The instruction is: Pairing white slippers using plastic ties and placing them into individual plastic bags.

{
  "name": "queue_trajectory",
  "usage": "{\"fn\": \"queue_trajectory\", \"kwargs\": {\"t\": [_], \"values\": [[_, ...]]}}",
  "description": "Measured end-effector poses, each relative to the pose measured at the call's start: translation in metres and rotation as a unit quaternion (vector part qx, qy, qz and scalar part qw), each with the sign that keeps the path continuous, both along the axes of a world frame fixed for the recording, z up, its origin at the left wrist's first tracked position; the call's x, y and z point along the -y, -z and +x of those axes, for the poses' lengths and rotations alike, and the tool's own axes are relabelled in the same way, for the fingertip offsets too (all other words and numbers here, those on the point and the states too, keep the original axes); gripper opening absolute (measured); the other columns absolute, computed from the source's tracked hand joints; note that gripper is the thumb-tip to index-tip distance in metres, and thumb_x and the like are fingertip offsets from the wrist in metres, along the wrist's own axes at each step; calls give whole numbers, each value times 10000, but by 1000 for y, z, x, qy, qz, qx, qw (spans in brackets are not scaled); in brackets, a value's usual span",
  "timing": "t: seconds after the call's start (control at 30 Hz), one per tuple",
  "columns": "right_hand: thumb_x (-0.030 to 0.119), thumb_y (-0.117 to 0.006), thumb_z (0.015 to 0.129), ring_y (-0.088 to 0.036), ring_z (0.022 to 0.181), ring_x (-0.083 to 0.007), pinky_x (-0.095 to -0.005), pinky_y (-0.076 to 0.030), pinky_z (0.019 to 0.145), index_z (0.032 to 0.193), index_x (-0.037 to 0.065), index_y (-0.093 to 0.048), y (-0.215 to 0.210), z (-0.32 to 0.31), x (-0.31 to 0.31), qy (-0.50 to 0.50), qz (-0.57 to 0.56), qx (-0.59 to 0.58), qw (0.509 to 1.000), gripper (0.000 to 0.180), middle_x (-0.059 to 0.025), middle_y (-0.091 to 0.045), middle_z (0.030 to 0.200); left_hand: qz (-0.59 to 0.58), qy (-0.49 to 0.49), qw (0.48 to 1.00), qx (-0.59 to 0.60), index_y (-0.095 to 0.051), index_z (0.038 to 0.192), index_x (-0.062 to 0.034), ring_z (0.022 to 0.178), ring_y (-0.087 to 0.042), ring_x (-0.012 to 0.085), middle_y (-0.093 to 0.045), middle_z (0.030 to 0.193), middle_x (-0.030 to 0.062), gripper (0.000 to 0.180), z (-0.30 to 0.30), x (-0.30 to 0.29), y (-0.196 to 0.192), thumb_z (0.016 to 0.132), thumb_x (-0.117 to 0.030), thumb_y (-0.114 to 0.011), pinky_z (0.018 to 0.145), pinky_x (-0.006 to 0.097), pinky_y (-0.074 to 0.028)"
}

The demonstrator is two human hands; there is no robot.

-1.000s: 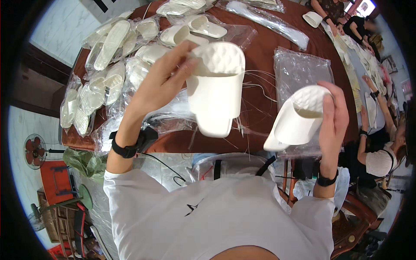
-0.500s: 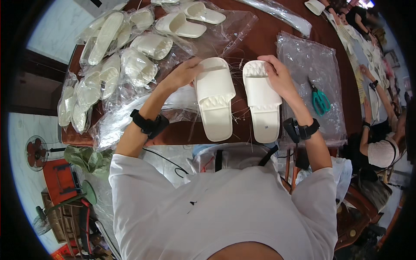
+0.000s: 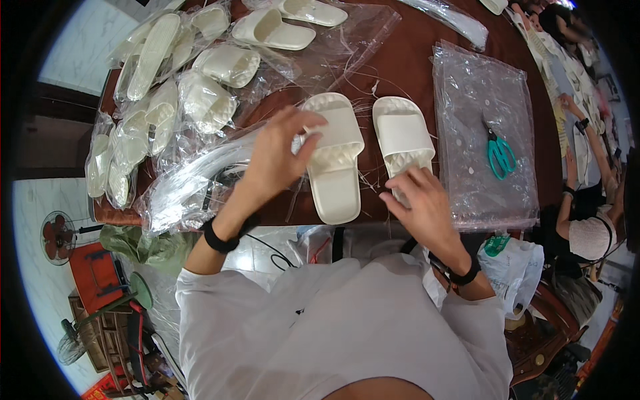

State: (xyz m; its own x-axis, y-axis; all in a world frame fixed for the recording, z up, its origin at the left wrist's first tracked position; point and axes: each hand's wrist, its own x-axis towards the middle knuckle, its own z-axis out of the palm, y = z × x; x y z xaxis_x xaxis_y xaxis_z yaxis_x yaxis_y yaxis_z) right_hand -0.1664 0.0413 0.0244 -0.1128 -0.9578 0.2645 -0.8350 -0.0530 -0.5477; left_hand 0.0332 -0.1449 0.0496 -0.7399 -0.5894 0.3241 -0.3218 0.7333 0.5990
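Note:
Two white open-toed slippers lie side by side on the brown table [image 3: 270, 215]. My left hand [image 3: 280, 150] hovers at the left edge of the left slipper [image 3: 335, 190], its thumb and fingers apart and holding nothing. Over the heel half of the right slipper [image 3: 403, 133] is my right hand [image 3: 427, 203], fingers curled and thumb spread away; it covers much of that sole, and whether it touches the slipper is unclear. Thin clear strands stick out around both slippers. Teal-handled scissors [image 3: 500, 157] rest on flat clear plastic bags [image 3: 467, 80] at the right.
Several bagged white slippers [image 3: 207, 100] crowd the table's left and far left. A bundle of clear plastic strips [image 3: 180, 193] lies near my left forearm. Another clear plastic bundle [image 3: 460, 23] is at the far edge. Other people work at a long table [image 3: 567, 87] on the right.
Both hands have left the slippers' far ends. My left hand has drawn slightly nearer, while my right hand has come down to the right slipper's heel half.

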Motion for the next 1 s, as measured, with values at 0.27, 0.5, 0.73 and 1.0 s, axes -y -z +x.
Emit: {"fn": "queue_trajectory", "kwargs": {"t": [0.27,0.5,0.73,1.0], "values": [[158,-751,701,-525,789,-256,-385,-427,664,791,91,-576,34,14,7,-2,-15,-76,997,207,-61,-494,816,2,94,996,1,-646,1001,-64,856,-602,301,-614,941,95,278,-13,-55,33,732,-24,-708,716,393,-512],[74,-697,707,-538,748,-251,-375,-426,649,774,82,-547,27,16,6,-6,-38,-45,998,165,-63,-494,786,-25,107,994,4,-663,930,-69,807,-590,269,-623,915,61,227,-26,-65,42,715,-36,-728,705,368,-504],[71,-695,713,-549,740,-244,-372,-426,645,806,85,-544,30,16,5,-18,-62,-38,997,179,-61,-503,792,-9,115,993,17,-651,837,-69,771,-587,255,-619,843,44,164,-29,-70,45,702,-56,-742,686,355,-499],[34,-696,694,-553,702,-241,-367,-423,627,825,98,-555,26,19,3,12,-81,6,997,203,-45,-513,764,26,66,997,-33,-660,886,-55,819,-616,269,-612,911,73,182,-23,-76,51,722,-14,-727,693,361,-519]]}}
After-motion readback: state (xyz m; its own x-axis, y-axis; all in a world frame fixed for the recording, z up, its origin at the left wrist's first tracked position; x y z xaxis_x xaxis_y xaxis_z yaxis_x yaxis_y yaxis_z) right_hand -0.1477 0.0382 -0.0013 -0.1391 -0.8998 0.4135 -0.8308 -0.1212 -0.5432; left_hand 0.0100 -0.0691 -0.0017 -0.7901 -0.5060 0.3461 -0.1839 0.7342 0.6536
